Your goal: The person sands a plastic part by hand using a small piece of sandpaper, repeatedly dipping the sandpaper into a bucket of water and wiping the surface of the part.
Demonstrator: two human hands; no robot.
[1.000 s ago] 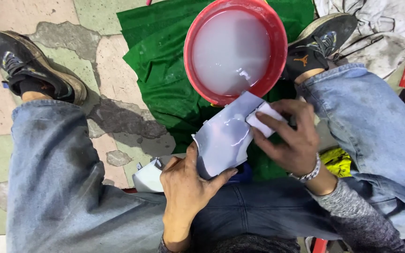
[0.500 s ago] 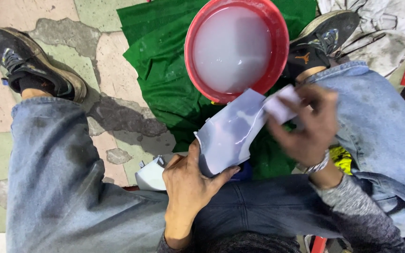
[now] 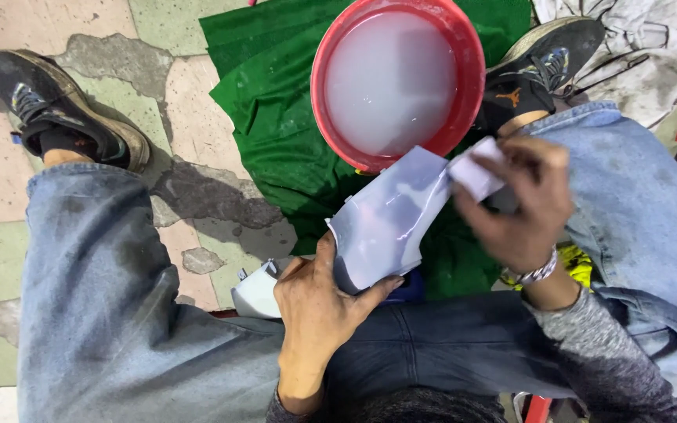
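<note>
Head view. The left hand [image 3: 319, 301] sits at lower centre of the frame. Its grip is closed around the lower edge of a pale grey curved panel [image 3: 381, 223], thumb on the right face and fingers wrapped behind. The panel extends up and to the right from this hand; its upper end lies just below the rim of a red basin [image 3: 472, 86].

The right hand [image 3: 526, 204] sits at centre right and appears blurred. Its grip is pinched on a small white pad [image 3: 476, 172], which is pressed against the upper right end of the panel. A beaded bracelet [image 3: 538, 272] encircles the right wrist.

The red basin occupies the upper centre of the frame and contains cloudy whitish liquid. It rests on a green cloth [image 3: 276, 133] spread over the tiled floor [image 3: 9, 204].

A black shoe [image 3: 56, 110] is at upper left; a second black shoe [image 3: 542, 70] is at upper right, just beside the basin. Blue-jeaned legs frame both sides. A white object [image 3: 256, 290] lies just left of the left hand; its type cannot be determined.
</note>
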